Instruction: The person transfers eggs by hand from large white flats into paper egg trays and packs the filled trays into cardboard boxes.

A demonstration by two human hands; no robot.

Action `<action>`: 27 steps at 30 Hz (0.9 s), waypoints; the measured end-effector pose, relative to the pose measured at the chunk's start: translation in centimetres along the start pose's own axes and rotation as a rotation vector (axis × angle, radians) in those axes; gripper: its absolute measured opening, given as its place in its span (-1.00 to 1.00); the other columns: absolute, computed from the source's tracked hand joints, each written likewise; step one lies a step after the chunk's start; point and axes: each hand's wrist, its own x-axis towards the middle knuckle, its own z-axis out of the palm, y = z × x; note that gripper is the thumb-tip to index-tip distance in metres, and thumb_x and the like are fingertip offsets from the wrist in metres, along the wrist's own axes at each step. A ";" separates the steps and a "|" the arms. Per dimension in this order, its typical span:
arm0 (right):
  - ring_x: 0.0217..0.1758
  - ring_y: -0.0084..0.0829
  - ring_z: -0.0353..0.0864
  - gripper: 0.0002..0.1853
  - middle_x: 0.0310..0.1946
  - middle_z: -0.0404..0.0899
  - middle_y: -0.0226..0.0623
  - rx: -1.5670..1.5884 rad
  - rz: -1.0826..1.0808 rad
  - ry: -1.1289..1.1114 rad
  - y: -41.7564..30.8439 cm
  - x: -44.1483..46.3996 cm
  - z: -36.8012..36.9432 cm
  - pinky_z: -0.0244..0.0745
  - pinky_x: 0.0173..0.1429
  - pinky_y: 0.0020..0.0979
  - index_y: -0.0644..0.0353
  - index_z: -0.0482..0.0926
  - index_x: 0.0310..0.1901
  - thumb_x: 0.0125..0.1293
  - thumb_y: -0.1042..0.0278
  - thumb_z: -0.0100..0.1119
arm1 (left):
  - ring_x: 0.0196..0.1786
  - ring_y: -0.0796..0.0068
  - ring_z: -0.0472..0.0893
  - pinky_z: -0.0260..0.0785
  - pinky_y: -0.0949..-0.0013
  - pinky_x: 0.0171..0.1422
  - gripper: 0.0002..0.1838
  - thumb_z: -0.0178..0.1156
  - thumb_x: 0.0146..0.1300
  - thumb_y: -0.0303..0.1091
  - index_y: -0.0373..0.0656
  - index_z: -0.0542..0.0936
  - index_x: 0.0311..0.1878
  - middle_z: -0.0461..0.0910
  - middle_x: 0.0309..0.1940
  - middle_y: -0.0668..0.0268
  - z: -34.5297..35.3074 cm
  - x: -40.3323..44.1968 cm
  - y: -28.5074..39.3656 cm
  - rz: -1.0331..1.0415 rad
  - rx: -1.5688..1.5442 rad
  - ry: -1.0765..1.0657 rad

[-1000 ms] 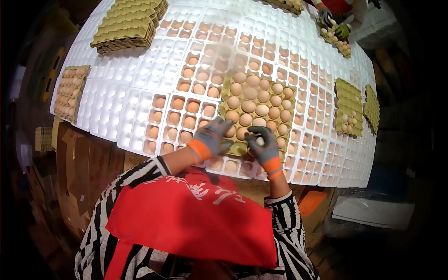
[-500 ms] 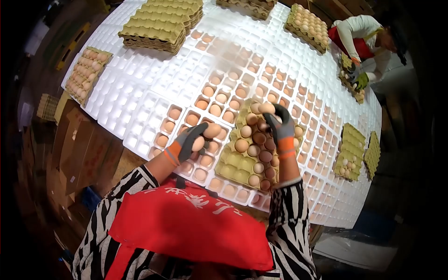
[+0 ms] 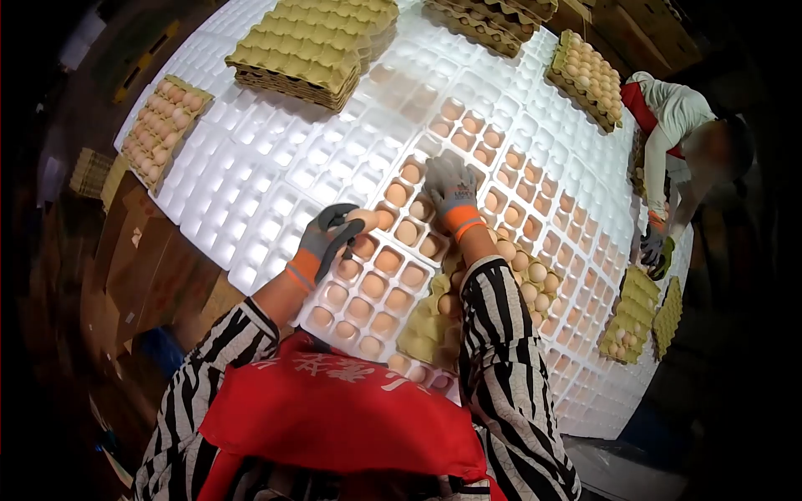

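My left hand [image 3: 327, 238], in a grey glove with an orange cuff, curls its thumb and fingers round a brown egg [image 3: 362, 220] above the left edge of a white foam tray. Farther forward, my right hand [image 3: 452, 184], gloved alike, reaches palm down over the foam cells with its fingers bent downward. The back of the glove hides its fingertips and anything they hold. Under my right forearm lies a yellowish pulp egg tray [image 3: 424, 338], partly covered by the arm, with eggs [image 3: 535, 275] showing on its right side. Brown eggs [image 3: 373, 286] sit singly in the nearby foam cells.
White foam trays [image 3: 251, 188] cover the table. Stacked pulp trays [image 3: 313, 42] stand at the back, and a pulp tray of eggs [image 3: 164, 134] lies at left. More egg-filled pulp trays [image 3: 585, 79] stand far right, near a co-worker [image 3: 672, 125] leaning over the table.
My right hand has moved from the pulp tray, where it held eggs, forward and left over the foam cells. My left hand has shifted slightly; one egg shows in it instead of two. The view has shifted.
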 end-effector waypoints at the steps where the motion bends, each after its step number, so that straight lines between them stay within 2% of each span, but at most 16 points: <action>1: 0.37 -0.08 0.40 -0.50 0.24 0.52 -0.09 0.110 0.066 0.008 -0.6 0.0 -1.5 0.23 0.47 -0.07 0.04 0.52 0.29 0.34 0.14 0.18 | -0.20 0.57 0.60 0.51 0.48 -0.21 -0.57 0.43 0.25 -0.25 -0.24 0.59 0.11 0.64 -0.16 0.30 1.2 1.1 1.1 0.078 0.104 0.015; 2: 0.35 -0.06 0.42 -0.51 0.25 0.51 -0.09 0.223 0.128 0.012 -1.3 -0.1 -3.1 0.27 0.45 -0.08 0.05 0.52 0.29 0.35 0.15 0.19 | -0.17 0.54 0.61 0.54 0.44 -0.17 -0.56 0.45 0.23 -0.26 -0.25 0.59 0.10 0.63 -0.14 0.28 2.8 2.3 2.2 0.155 0.204 0.035; 3: 0.21 -0.14 0.56 -0.56 0.16 0.59 -0.10 0.622 0.400 -0.027 -2.6 -0.3 -5.5 0.44 0.33 -0.23 0.08 0.55 0.27 0.38 0.23 0.20 | -0.14 0.45 0.63 0.55 0.38 -0.09 -0.53 0.47 0.18 -0.26 -0.22 0.59 0.10 0.64 -0.12 0.26 3.6 4.9 1.9 0.337 0.317 0.025; 4: 0.08 -0.30 0.65 -0.60 0.08 0.67 -0.15 0.942 0.565 0.093 -3.9 -0.9 -7.7 0.53 0.20 -0.39 0.14 0.57 0.26 0.42 0.32 0.19 | -0.11 0.37 0.64 0.55 0.32 -0.01 -0.51 0.49 0.13 -0.27 -0.20 0.59 0.11 0.64 -0.09 0.24 4.4 7.6 1.7 0.519 0.433 0.013; 5: 0.07 -0.42 0.67 -0.61 0.08 0.70 -0.22 0.841 0.434 0.211 -2.5 -2.3 -8.2 0.53 0.18 -0.43 0.18 0.57 0.27 0.45 0.35 0.14 | -0.02 0.31 0.62 0.52 0.27 0.09 -0.49 0.48 0.12 -0.26 -0.14 0.58 0.14 0.62 -0.03 0.24 5.9 9.5 2.4 0.598 0.589 0.041; 6: 0.25 -0.43 0.56 -0.62 0.20 0.61 -0.19 0.706 0.490 0.154 -2.5 -3.7 -10.4 0.45 0.34 -0.43 0.33 0.50 0.30 0.51 0.48 0.03 | 0.06 0.24 0.60 0.48 0.22 0.18 -0.46 0.47 0.11 -0.25 -0.09 0.58 0.18 0.60 0.03 0.24 7.4 11.3 3.1 0.677 0.745 0.066; 7: 0.17 -0.40 0.64 -0.60 0.15 0.67 -0.22 0.613 0.480 0.236 -0.8 -5.7 -9.9 0.50 0.24 -0.41 0.25 0.56 0.28 0.46 0.36 0.11 | 0.09 0.17 0.59 0.47 0.19 0.21 -0.48 0.44 0.12 -0.21 -0.03 0.58 0.18 0.58 0.07 0.23 8.5 13.3 3.5 0.684 0.916 0.061; 9: 0.25 -0.37 0.59 -0.61 0.19 0.62 -0.16 0.708 0.580 0.268 -4.7 -8.7 -14.4 0.47 0.33 -0.40 0.35 0.48 0.32 0.52 0.45 0.03 | 0.16 0.06 0.56 0.46 0.15 0.25 -0.50 0.37 0.18 -0.09 0.10 0.59 0.20 0.55 0.11 0.22 9.5 18.1 3.1 0.662 1.254 0.044; 10: 0.24 -0.37 0.59 -0.61 0.18 0.62 -0.16 0.772 0.626 0.282 -5.4 -10.6 -15.2 0.49 0.31 -0.40 0.35 0.48 0.32 0.53 0.44 0.03 | 0.15 0.06 0.55 0.46 0.14 0.23 -0.43 0.38 0.15 -0.04 0.06 0.57 0.25 0.55 0.08 0.17 9.9 18.4 3.8 0.611 1.373 0.064; 12: 0.24 -0.33 0.59 -0.60 0.18 0.61 -0.14 0.644 0.672 0.269 -5.8 -14.7 -16.1 0.52 0.30 -0.36 0.37 0.46 0.33 0.53 0.44 0.02 | 0.14 0.06 0.55 0.44 0.10 0.22 -0.46 0.31 0.23 -0.14 0.04 0.55 0.29 0.56 0.08 0.12 9.7 19.2 4.1 0.671 1.159 0.086; 15: 0.22 -0.25 0.60 -0.58 0.18 0.59 -0.08 0.856 0.843 0.455 -6.9 -20.0 -15.7 0.55 0.31 -0.26 0.41 0.43 0.34 0.52 0.45 0.01 | 0.21 0.01 0.48 0.31 0.05 0.32 -0.53 0.07 0.35 -0.40 0.08 0.53 0.33 0.54 0.14 0.07 7.5 21.7 2.7 1.121 0.985 0.107; 18: 0.21 -0.28 0.61 -0.59 0.18 0.59 -0.09 0.869 0.894 0.479 -9.5 -21.8 -16.4 0.55 0.30 -0.30 0.40 0.44 0.33 0.52 0.46 0.02 | 0.53 0.18 0.26 -0.11 -0.16 0.59 -0.52 0.07 0.40 -0.25 0.16 0.46 0.39 0.43 0.41 0.30 5.3 24.3 -0.4 1.119 1.559 0.148; 20: 0.19 -0.28 0.61 -0.61 0.15 0.61 -0.12 0.678 0.830 0.397 -10.7 -22.6 -16.1 0.53 0.25 -0.31 0.36 0.49 0.27 0.45 0.48 0.08 | 0.46 0.14 0.36 0.03 -0.06 0.55 -0.54 0.11 0.40 -0.21 0.09 0.49 0.36 0.49 0.34 0.24 7.1 21.1 1.5 1.190 1.417 0.189; 23: 0.15 -0.12 0.60 -0.60 0.07 0.64 -0.14 0.390 0.597 0.240 -11.3 -22.4 -16.0 0.52 0.22 -0.19 0.20 0.59 0.17 0.28 0.49 0.23 | 0.28 0.03 0.52 0.33 0.15 0.37 -0.57 0.18 0.39 -0.35 -0.17 0.53 0.30 0.58 0.20 0.06 9.2 11.9 3.2 1.058 1.021 -0.224; 26: 0.08 -0.05 0.58 -0.57 0.05 0.64 -0.15 0.106 0.539 0.081 -10.9 -21.9 -16.9 0.52 0.16 -0.12 0.12 0.60 0.16 0.21 0.45 0.25 | 0.10 0.09 0.60 0.49 0.15 0.19 -0.51 0.39 0.17 -0.39 -0.10 0.59 0.21 0.62 0.06 0.12 10.1 2.9 0.6 0.849 0.942 -0.561; 27: 0.07 -0.05 0.57 -0.56 0.05 0.63 -0.15 0.096 0.534 0.056 -10.6 -22.0 -17.1 0.51 0.15 -0.10 0.11 0.60 0.16 0.21 0.44 0.24 | 0.05 0.09 0.60 0.50 0.14 0.13 -0.47 0.44 0.11 -0.37 -0.09 0.59 0.20 0.63 0.02 0.17 10.8 0.7 0.1 0.988 1.001 -0.630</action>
